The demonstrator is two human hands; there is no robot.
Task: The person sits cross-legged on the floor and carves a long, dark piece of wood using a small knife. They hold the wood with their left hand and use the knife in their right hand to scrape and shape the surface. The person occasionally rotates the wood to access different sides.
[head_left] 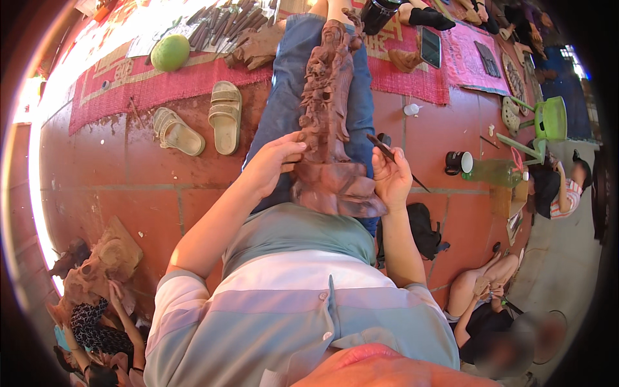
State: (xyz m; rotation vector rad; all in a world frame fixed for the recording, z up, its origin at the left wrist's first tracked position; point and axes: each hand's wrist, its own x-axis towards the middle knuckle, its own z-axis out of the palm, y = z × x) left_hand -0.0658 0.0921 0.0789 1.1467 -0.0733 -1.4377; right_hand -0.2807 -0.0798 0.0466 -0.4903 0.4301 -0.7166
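A reddish-brown wood carving (pixel 329 97) of a bearded figure lies along my legs. Its broad, rough base (pixel 338 187) rests against my belly, and its head points away from me. My left hand (pixel 274 164) holds the carving's left edge just above the base, fingertips pressed to the wood. To the right of the base, my right hand (pixel 392 177) closes around a slim dark carving tool (pixel 382 148). One end of the tool points up and left toward the carving; its thin other end sticks out at lower right. The fingers hide part of its middle.
Several carving tools (pixel 222 26) lie on the red mat (pixel 103 93) beyond my legs, near a green round fruit (pixel 170 53). Sandals (pixel 225 117) sit left. A black mug (pixel 458 163), a bottle (pixel 493 173) and a green stool (pixel 550 119) stand right. Other people sit nearby.
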